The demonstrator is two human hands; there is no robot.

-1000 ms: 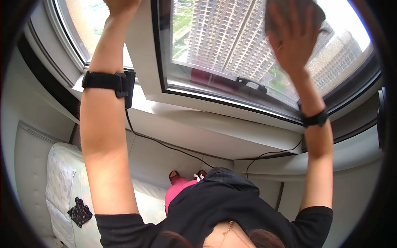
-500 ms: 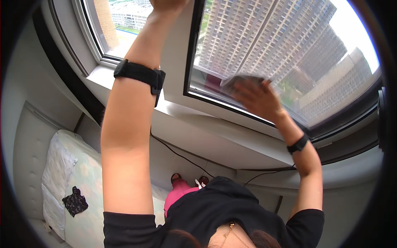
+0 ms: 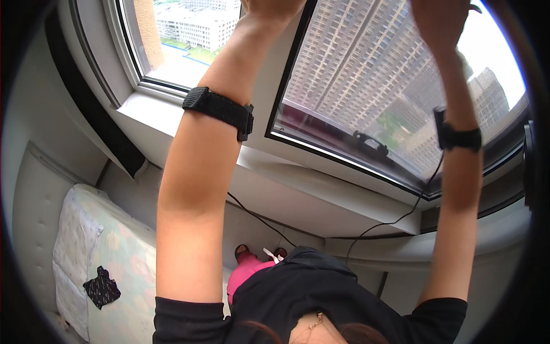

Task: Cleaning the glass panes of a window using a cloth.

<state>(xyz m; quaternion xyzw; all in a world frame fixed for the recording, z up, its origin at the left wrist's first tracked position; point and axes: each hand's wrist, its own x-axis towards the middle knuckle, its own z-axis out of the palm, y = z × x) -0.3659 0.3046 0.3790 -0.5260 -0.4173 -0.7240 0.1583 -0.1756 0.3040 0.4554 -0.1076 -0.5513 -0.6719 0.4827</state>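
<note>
Both my arms reach up to a window. My left hand (image 3: 275, 7) is at the top edge of the view, by the pale window frame (image 3: 258, 112); its fingers are cut off. My right hand (image 3: 438, 23) is raised in front of the large glass pane (image 3: 344, 86), high on its right side. Its fingers run out past the upper edge, so what it holds, if anything, is hidden. A small dark tip (image 3: 474, 8) shows beside it. Low on the pane, a dark handle-like piece (image 3: 371, 143) is visible.
Below the pane runs a white sill (image 3: 298, 172). A thin black cable (image 3: 389, 222) hangs from my right wrist strap (image 3: 458, 137). To the left stand a bed with a pale patterned cover (image 3: 129, 269) and a small black cloth (image 3: 102, 286). High-rise buildings show outside.
My right hand has moved up from the pane's lower edge, where it was spread over something dark and cloth-like. My left arm has shifted slightly right.
</note>
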